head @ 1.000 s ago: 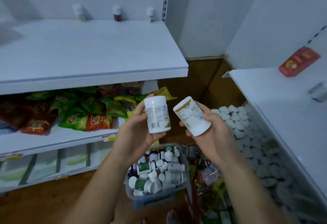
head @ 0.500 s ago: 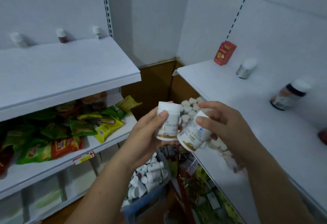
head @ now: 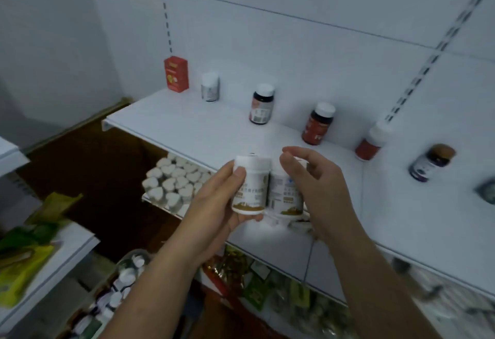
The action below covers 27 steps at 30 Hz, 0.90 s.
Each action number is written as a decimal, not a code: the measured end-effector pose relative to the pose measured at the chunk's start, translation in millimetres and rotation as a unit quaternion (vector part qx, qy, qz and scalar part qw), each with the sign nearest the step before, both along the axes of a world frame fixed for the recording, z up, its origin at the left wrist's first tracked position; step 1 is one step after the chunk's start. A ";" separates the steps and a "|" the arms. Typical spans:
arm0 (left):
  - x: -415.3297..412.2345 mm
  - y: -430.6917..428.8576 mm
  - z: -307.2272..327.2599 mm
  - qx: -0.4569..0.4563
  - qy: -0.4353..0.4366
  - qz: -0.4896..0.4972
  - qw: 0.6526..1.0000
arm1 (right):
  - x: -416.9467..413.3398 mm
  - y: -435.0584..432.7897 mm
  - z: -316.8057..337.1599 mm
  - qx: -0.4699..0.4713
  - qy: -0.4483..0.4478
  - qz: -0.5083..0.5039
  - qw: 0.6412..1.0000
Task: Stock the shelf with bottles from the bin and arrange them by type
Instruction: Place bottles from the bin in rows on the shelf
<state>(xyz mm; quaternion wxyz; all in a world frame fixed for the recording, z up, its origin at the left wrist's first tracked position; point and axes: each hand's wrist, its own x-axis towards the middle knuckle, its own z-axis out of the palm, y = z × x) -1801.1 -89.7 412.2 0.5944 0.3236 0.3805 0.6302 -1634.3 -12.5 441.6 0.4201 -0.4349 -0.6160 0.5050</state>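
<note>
We find the left hand (head: 217,205) wrapped around a white bottle (head: 250,186), thumb across its cap and upper wall, fingers behind; the bottle is upright. The right hand (head: 318,186) has its fingers curled loosely about a second white bottle (head: 285,191) of the same label, which stands just beside the first and touches it. Whether the right fingers press that bottle or only cup it, we cannot tell, for the frame is blurred there. Both bottles sit over the front part of the white shelf (head: 187,124).

Along the shelf's back wall we note, well apart from one another, a red box (head: 176,73), a silver bottle (head: 210,87), a dark bottle with a white cap (head: 262,103), a dark bottle with a red label (head: 318,123), a red and white bottle (head: 371,141) and a purple-labelled bottle (head: 431,162). The middle and front of the shelf are bare.

The shelf's left corner ends over brown floor. Below its front edge stand heart-capped white containers (head: 174,183). The bin (head: 117,293), holding more bottles, sits low left beneath the left forearm. Green and yellow packets (head: 24,253) lie on a second shelf at far left.
</note>
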 end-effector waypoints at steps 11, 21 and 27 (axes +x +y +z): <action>274.1 31.8 21.6 0.037 0.023 -0.197 0.980 | 277.2 -50.2 10.4 0.010 0.022 -0.217 0.976; 521.9 14.7 33.3 0.045 0.061 -0.309 0.948 | 517.2 -128.2 11.3 -0.011 0.097 -0.326 0.940; 625.9 20.3 35.6 0.060 0.080 -0.362 0.927 | 618.8 -149.6 10.0 0.016 0.076 -0.429 0.900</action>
